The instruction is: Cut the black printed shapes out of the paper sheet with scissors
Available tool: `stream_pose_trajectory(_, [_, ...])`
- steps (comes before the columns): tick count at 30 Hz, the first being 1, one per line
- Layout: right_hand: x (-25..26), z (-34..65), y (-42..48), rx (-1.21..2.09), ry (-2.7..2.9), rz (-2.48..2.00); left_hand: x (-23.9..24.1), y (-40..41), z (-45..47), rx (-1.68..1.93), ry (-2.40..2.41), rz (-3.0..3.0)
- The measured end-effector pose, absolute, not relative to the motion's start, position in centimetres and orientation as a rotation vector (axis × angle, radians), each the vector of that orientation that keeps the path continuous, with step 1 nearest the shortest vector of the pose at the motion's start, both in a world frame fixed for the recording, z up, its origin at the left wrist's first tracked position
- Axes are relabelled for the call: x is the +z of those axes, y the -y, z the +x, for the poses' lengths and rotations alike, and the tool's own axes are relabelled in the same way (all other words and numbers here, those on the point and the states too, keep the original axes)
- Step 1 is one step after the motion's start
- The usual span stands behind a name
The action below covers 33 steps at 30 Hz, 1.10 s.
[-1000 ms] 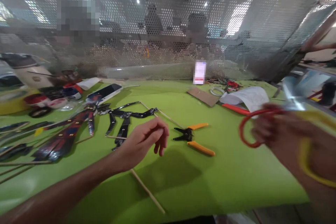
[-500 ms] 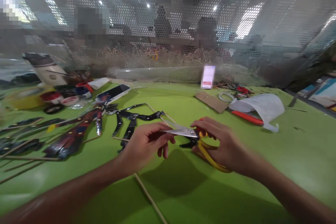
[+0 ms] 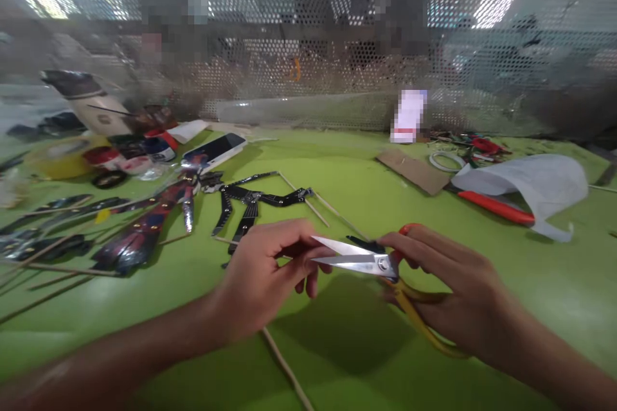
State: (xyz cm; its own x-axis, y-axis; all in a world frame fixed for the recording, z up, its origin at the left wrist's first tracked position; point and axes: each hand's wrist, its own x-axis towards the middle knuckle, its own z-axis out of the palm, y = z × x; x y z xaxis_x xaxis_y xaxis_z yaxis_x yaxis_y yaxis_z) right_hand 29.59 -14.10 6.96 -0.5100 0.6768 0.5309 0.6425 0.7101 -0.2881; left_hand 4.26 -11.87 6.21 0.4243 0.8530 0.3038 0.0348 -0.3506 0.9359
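My right hand [image 3: 448,292] grips a pair of scissors [image 3: 366,262] with one red and one yellow handle loop, blades slightly apart and pointing left. My left hand [image 3: 267,273] is closed in a pinch right at the blade tips; what it pinches is too small to make out. A thin wooden stick [image 3: 286,369] runs out from under the left hand toward me. Both hands hover over a green table [image 3: 337,180]. Black jointed puppet pieces [image 3: 245,202] lie just beyond the left hand.
A red-and-dark flat puppet figure [image 3: 144,231] and more sticks lie at the left, with a phone [image 3: 214,151], tape rolls and jars behind. Cardboard [image 3: 412,170], white paper [image 3: 535,183] and a red-handled tool [image 3: 499,207] sit at the right. A perforated metal screen [image 3: 308,32] closes the back.
My right hand came in from the right with the scissors and brought the blades up to my left hand's fingertips. The orange-handled pliers on the table are now hidden behind the hands.
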Motion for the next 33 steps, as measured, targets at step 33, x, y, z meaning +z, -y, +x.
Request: stream_pose_trajectory(33, [6.97, 29.56, 14.45, 0.073, 2.384, -0.98, 6.74, 12.4, 4.27, 1.147, -0.872, 2.059])
